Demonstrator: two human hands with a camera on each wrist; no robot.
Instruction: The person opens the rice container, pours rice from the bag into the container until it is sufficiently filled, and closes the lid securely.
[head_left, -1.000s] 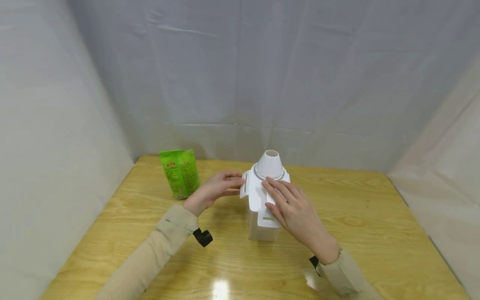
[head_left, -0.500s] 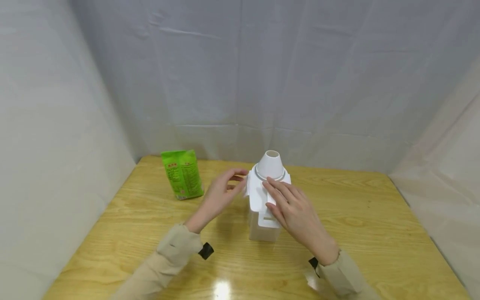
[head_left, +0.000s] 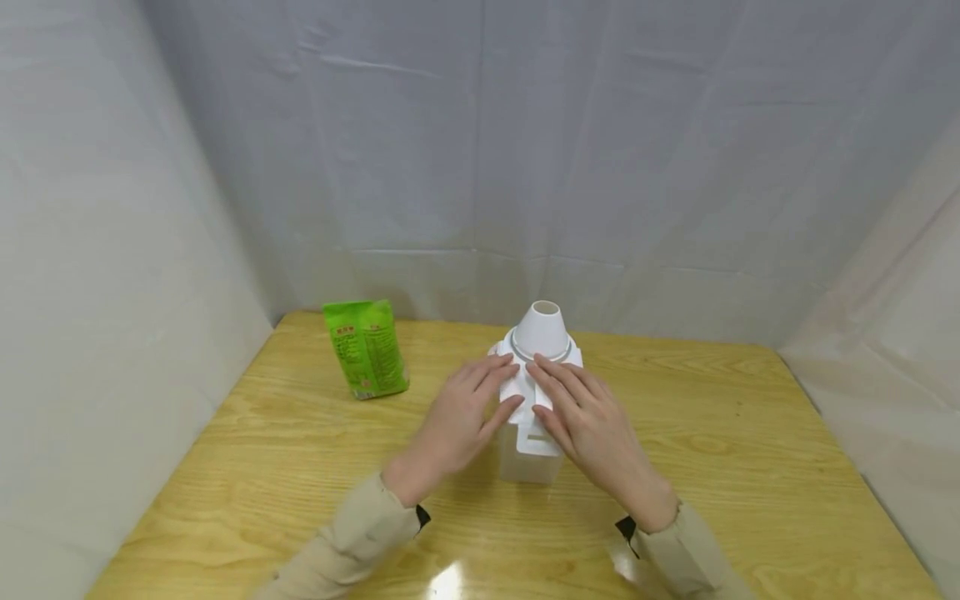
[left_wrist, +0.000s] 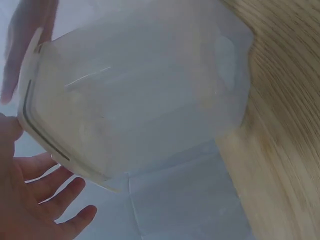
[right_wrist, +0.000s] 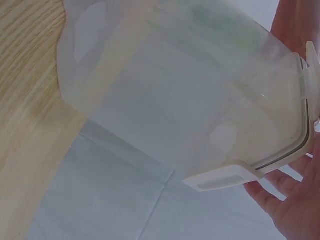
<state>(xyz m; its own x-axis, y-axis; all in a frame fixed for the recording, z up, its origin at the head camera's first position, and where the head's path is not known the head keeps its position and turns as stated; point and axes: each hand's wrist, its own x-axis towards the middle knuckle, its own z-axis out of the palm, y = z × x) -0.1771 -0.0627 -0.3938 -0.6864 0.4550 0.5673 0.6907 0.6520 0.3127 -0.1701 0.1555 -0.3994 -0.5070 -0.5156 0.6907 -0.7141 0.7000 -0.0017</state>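
Observation:
A frosted translucent storage container point(head_left: 527, 469) stands upright on the table, topped by a white lid point(head_left: 522, 386) with a cone-shaped spout point(head_left: 542, 335). On the near side, a slotted lid clip point(head_left: 537, 442) hangs down. My left hand point(head_left: 459, 419) lies over the lid's left edge, fingers extended and relaxed. Opposite it, my right hand point(head_left: 592, 423) rests over the lid's right part with straight fingers, its fingertips near the cone's base. In the right wrist view, another clip point(right_wrist: 222, 177) stands out from the container's wall. My left hand covers the left clip in the head view.
A green printed pouch point(head_left: 367, 350) stands at the back left of the wooden table point(head_left: 712, 467). Pale sheeting point(head_left: 480, 150) hangs behind the table and along both sides. Light glares off the front of the tabletop.
The left lid clip has swung down toward the container's side. My left hand has moved from that clip up onto the lid's left edge. My right hand has stayed put.

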